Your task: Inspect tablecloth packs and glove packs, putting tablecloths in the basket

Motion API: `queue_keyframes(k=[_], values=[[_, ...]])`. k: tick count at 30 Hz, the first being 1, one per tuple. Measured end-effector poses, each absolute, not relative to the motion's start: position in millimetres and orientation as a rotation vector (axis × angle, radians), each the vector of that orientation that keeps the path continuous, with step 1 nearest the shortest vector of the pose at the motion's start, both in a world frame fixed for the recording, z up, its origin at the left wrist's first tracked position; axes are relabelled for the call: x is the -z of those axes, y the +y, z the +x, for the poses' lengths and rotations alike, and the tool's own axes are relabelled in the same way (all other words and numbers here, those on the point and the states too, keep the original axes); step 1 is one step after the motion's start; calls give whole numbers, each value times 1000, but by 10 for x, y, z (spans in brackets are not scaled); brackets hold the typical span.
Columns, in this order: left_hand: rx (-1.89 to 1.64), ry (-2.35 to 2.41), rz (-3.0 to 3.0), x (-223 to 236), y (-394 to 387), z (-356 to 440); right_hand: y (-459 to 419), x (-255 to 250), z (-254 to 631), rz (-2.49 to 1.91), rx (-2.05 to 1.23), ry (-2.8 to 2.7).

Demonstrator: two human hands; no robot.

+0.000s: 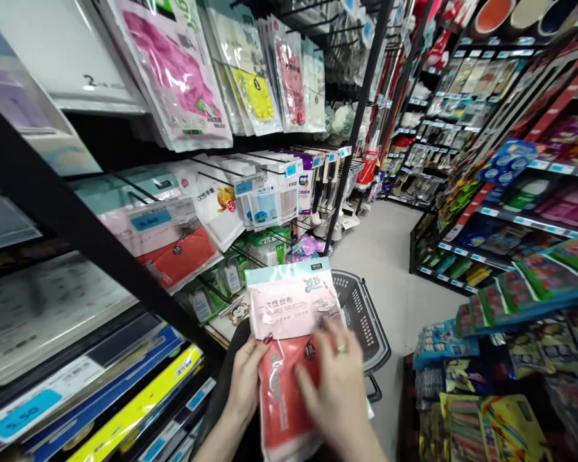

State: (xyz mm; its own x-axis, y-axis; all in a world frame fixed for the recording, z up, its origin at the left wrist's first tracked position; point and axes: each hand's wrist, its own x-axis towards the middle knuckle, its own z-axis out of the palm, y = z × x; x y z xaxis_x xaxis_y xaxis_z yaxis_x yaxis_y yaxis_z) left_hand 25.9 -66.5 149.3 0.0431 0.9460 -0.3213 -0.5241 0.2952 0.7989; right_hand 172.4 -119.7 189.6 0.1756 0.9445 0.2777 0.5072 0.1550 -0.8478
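Note:
A flat plastic packet of disposable tablecloth (282,369), pink on top with red showing below, is held up in front of me. My left hand (248,366) grips its left edge, the thumb with a dark red nail lying on the front. Over the right side of the packet is my right hand (334,378), slightly blurred, with a ring on one finger and its fingers spread across the front. Behind the packet, a dark shopping basket (366,327) with a perforated wall is partly covered. A similar red packet (180,253) hangs on the rack to the left.
Packaged gloves (173,70) hang from hooks at upper left. A black shelf post (106,237) slants close to my left side. The grey aisle floor (390,237) runs ahead between racks. Snack packs (496,423) fill a low display at right.

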Motion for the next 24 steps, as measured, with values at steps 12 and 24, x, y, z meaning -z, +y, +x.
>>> queue_keyframes(k=[12,24], values=[[-1057,1023,702,-1309,-936,509,-1764,-1612,2544,-1297,-1465,-846],[-696,1360,823,-366,-793,293,-645,45,4310,-2110,-804,-921]])
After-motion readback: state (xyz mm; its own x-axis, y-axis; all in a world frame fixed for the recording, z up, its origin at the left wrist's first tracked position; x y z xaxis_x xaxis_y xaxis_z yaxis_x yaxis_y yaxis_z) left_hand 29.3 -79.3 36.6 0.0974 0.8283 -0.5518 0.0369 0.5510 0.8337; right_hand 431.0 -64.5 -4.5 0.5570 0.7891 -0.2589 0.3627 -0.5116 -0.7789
